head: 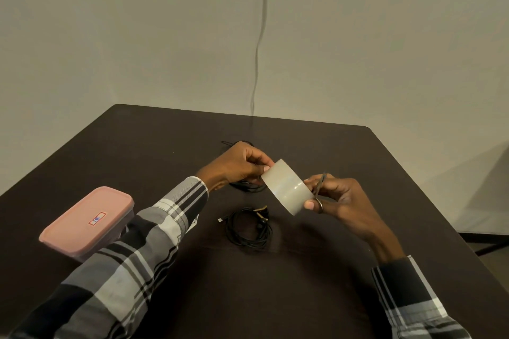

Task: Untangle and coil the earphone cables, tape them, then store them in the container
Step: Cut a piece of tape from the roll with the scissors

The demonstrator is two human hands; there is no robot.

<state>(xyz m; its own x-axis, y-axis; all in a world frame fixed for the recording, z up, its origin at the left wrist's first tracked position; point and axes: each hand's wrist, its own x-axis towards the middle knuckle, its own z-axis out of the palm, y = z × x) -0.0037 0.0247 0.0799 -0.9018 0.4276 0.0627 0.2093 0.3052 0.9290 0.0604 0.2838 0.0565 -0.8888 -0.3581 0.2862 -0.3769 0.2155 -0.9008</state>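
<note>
Nearest the camera, two sleeves in a black, grey and white check are seen reaching forward over a dark brown desk (275,297) with a matt surface. On the left part of the desk, partly hidden by the left sleeve, a closed container (82,224) with a pink lid is set; a small red-bordered label is stuck on the lid.

A little further in, near the middle of the desk, a coiled black earphone cable (249,228) is laid flat, with its plug and earbuds at the coil's upper edge.

Above it, a roll of clear tape (287,187) is held off the surface between both hands. The left hand (237,168) is closed with thumb and fingertips pinching the roll's left edge. The right hand (338,198) is closed around the roll's right side, and a pair of scissors (319,187) is also gripped in it, a finger passed through one loop.

Under and behind the left hand, more black cable (248,187) is lying on the desk, partly hidden; whether it is coiled cannot be told.

Beyond the desk's far edge, plain beige walls are met in a corner, and a thin grey wire (260,36) is run down that corner.
</note>
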